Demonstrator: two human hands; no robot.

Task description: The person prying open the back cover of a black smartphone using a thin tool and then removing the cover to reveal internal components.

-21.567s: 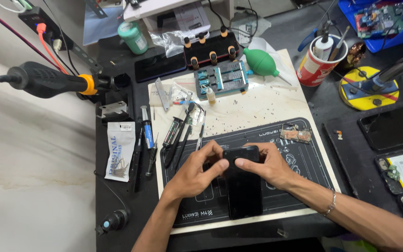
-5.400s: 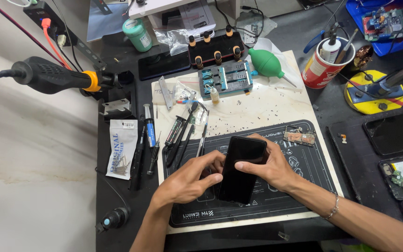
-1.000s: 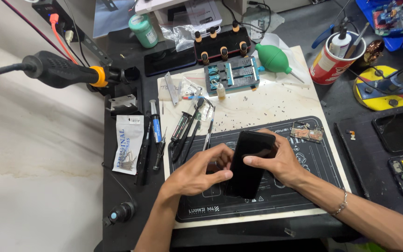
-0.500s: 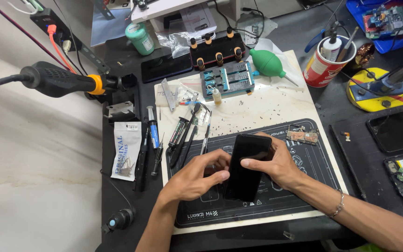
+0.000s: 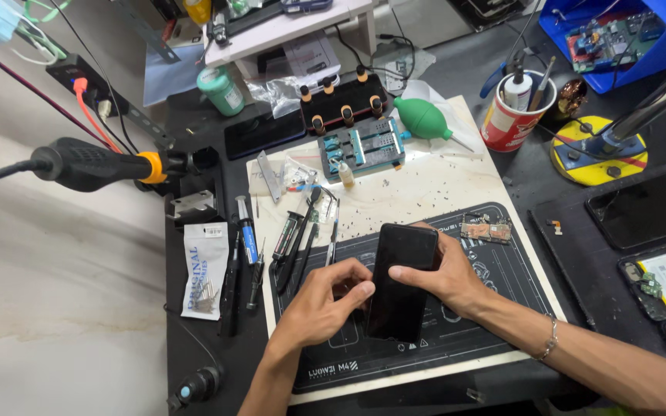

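Dark repair mat [image 5: 502, 308] on table: black smartphone [image 5: 401, 281] held just over it, closed up, screen intact. Right hand [image 5: 445, 273] grips its right edge, fingers wrapped. Left hand [image 5: 325, 304] fingers pinch its left edge. Circuit board [image 5: 486, 229] lies loose beside; reassembly looks unfinished.

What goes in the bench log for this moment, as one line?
left hand: at phone's left edge | right hand: gripping black phone | phone: over dark mat
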